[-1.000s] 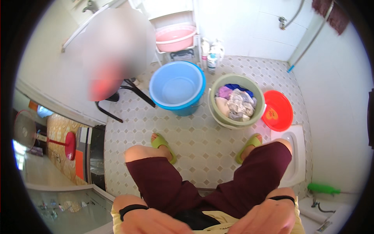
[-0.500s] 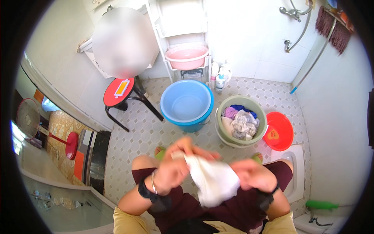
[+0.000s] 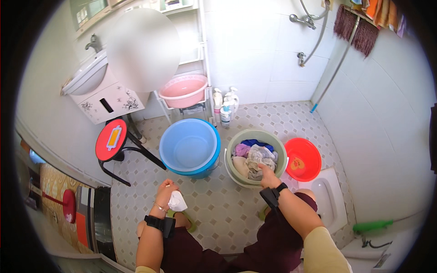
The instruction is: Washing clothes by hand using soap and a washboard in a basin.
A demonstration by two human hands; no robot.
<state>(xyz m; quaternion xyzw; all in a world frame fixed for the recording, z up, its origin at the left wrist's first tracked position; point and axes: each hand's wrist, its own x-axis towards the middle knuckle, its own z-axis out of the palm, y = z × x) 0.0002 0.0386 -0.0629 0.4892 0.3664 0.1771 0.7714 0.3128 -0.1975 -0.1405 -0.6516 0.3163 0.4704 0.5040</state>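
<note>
My left hand [image 3: 167, 193] is closed on a small white cloth [image 3: 177, 201], which hangs from the fingers above the tiled floor in front of the blue basin. At the near rim of a pale green bucket [image 3: 236, 178] is my right hand [image 3: 268, 176], its visible finger stretched toward the clothes inside. The other fingers of that hand are partly hidden. In the bucket lie a crumpled grey-white garment [image 3: 262, 157], a lilac piece [image 3: 241, 149], a dark blue one [image 3: 257, 144] and a cream one [image 3: 241, 167].
Left of the bucket stands a blue basin [image 3: 189, 147] on a bucket, and to the right a red basin [image 3: 303, 159] beside the squat toilet [image 3: 328, 200]. A red stool [image 3: 111, 140], bottles [image 3: 225, 116] and a rack with a pink basin [image 3: 183, 91] stand farther back.
Both hands were together on the white cloth above my lap. Now they are apart: the left keeps the cloth, and the right has moved forward to the bucket. The view has shifted too.
</note>
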